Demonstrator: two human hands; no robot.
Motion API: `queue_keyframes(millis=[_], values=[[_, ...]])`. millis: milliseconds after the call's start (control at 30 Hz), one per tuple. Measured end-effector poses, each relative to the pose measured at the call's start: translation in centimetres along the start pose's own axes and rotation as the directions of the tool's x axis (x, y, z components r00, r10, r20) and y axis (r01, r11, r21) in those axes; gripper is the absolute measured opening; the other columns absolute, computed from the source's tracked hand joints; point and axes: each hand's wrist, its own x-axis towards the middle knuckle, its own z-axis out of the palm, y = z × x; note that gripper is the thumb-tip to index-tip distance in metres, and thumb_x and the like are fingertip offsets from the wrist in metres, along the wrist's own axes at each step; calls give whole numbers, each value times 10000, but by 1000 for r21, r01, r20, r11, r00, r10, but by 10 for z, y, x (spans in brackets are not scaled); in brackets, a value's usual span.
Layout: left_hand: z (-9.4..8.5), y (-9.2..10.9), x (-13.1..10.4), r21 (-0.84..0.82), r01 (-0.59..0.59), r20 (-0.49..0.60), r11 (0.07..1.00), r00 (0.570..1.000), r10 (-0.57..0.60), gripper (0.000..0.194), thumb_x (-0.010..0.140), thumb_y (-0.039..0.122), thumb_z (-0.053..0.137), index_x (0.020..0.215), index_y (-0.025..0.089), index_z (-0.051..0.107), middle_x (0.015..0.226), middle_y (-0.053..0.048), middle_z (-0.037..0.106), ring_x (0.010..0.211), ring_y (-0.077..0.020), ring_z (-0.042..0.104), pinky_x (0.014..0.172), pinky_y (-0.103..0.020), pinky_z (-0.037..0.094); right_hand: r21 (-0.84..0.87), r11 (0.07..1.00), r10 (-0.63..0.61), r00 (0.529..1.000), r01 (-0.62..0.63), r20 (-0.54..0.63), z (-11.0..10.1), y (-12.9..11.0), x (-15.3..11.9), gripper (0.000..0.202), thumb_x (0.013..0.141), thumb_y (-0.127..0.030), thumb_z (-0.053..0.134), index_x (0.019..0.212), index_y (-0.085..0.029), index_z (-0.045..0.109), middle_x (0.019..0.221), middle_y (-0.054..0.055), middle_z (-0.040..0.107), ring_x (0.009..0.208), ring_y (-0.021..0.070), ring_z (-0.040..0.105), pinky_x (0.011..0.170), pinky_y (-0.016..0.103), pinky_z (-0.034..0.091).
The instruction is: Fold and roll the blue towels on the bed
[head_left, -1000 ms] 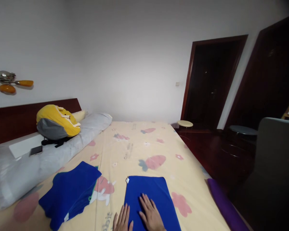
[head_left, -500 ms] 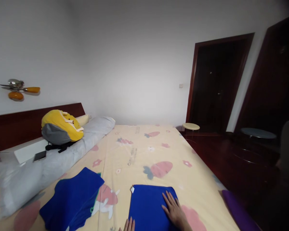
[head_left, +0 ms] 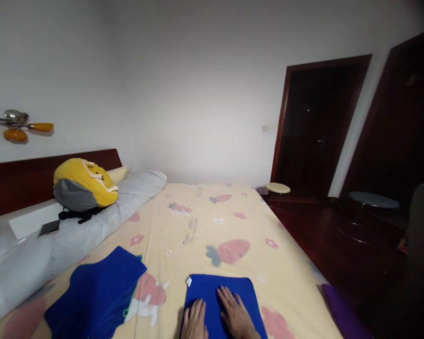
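Our left hand point(head_left: 194, 321), right hand point(head_left: 236, 316): flat, gripping nothing | atop rectangular blue fabric cloth point(head_left: 212, 301) | sideways drag could crease it

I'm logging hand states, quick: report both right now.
Left hand: open, palm down on the right-hand blue cloth.
Right hand: open, palm down on that same cloth.

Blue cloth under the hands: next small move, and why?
Probably slide the right hand outward to smooth the blue cloth: both hands seem spread flat on it, the left hand near its left edge, and uncovered cloth shows right of the right hand.
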Motion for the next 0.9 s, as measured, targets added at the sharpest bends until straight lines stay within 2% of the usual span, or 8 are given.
queue_keyframes(millis=[67, 167, 300, 433, 567, 733, 833, 900], values=[[-15, 22, 23, -31, -71, 51, 997, 996, 72, 833, 745, 222, 399, 1510, 229, 69, 1625, 39, 26, 1494, -191, 16, 1223, -432, 108, 38, 998, -60, 997, 58, 48, 7, -15, 7, 667, 879, -369, 429, 1494, -274, 189, 1569, 36, 155, 1457, 264, 164, 1184, 527, 175], [-27, 34, 49, -43, -117, 139, 992, 983, 122, 910, 713, 279, 477, 1510, 215, 43, 1629, -27, -21, 1492, -222, -43, 1214, -499, 43, 47, 998, -55, 995, 51, 84, 11, -16, 15, 701, 837, -361, 495, 1484, -288, 238, 1564, 47, 176, 1454, 284, 167, 1177, 546, 175], [-39, 3, 62, -19, -59, 252, 998, 966, 62, 1161, 540, 520, 679, 1502, 280, 73, 1620, -94, -58, 1485, -322, -33, 1162, -630, 71, 4, 991, 132, 991, -132, 39, 3, 20, 8, 690, 836, -527, 499, 1460, -308, 302, 1558, 61, 212, 1441, 314, 196, 1149, 597, 209], [-44, -40, 64, 20, -44, 261, 999, 965, 38, 1312, 422, 657, 718, 1491, 320, 35, 1617, -76, -65, 1482, -348, -6, 1145, -666, 52, -35, 961, 270, 960, -273, -82, -2, 66, -13, 713, 864, -675, 341, 1450, -269, 334, 1536, 74, 276, 1425, 307, 251, 1138, 594, 247], [-45, -45, 61, 24, -21, 197, 999, 980, 16, 1368, 388, 634, 742, 1497, 255, 36, 1619, -93, -16, 1485, -338, 18, 1171, -622, 15, -87, 939, 316, 934, -333, -167, -3, 83, -21, 770, 846, -698, 359, 1432, -200, 386, 1512, 123, 313, 1403, 332, 297, 1139, 597, 254], [-42, -16, 42, 4, -97, 123, 995, 988, 96, 1190, 544, 516, 688, 1500, 224, 42, 1618, -63, -39, 1487, -299, -31, 1196, -574, -10, -97, 938, 297, 914, -334, -278, 14, 58, -22, 703, 890, -628, 330, 1445, -198, 355, 1533, 97, 265, 1417, 320, 261, 1158, 579, 243], [-13, -2, 18, -47, -206, 104, 978, 972, 209, 924, 739, 436, 533, 1495, 271, 28, 1609, 23, -2, 1488, -231, 27, 1223, -478, 107, -52, 991, 108, 961, -125, -253, 51, 32, -35, 608, 889, -616, 349, 1427, -333, 375, 1509, 17, 326, 1384, 310, 340, 1113, 551, 355], [16, 3, 0, -40, -187, 46, 982, 981, 189, 704, 853, 387, 380, 1491, 293, 100, 1589, 33, 123, 1474, -220, 156, 1204, -461, 216, -29, 997, 62, 966, -72, -250, 80, 16, -49, 505, 908, -557, 343, 1382, -405, 428, 1462, -13, 414, 1330, 304, 432, 1070, 539, 417]])
